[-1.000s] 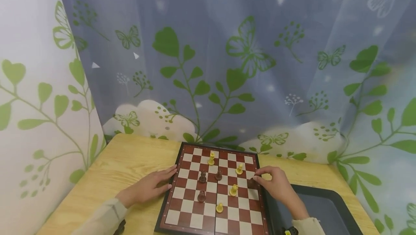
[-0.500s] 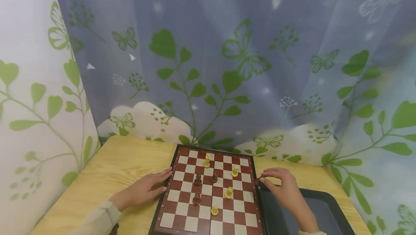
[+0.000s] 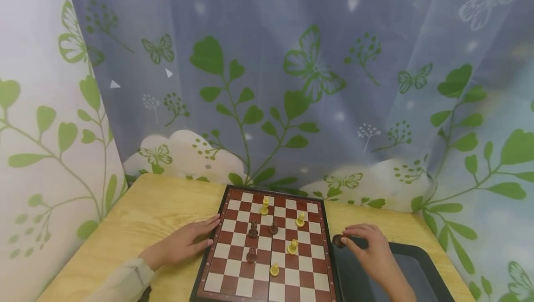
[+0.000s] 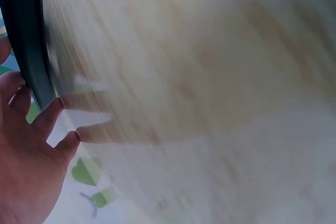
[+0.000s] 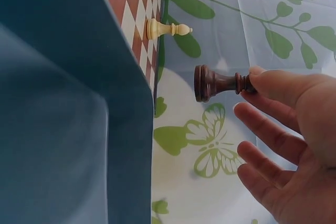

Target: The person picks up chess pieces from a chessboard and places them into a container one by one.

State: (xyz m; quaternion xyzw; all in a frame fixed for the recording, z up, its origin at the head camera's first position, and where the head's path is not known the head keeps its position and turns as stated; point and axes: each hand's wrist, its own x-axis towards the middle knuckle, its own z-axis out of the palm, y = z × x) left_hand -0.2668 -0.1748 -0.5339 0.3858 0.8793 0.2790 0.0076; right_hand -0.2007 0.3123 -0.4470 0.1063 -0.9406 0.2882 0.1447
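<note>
Beyond the board's right edge, my right hand pinches a dark brown chess piece by its top, between thumb and fingertips. The piece hangs above the far left corner of the dark tray, its base clear of it. Its head is hidden by the fingers, so its exact kind cannot be told. My left hand rests on the table with extended fingers touching the left edge of the chessboard. On the board stand three dark pieces, one of them a brown piece, and several cream-yellow ones, including a pawn.
The board lies on a wooden table, with the tray close against its right side. Behind the table hangs a curtain printed with leaves and butterflies. A pale printed cloth hangs at the left.
My right hand has lifted the dark chess piece off the board's right side and carried it rightward over the tray's corner. The left hand stays at the board's edge. The head view has shifted slightly.
</note>
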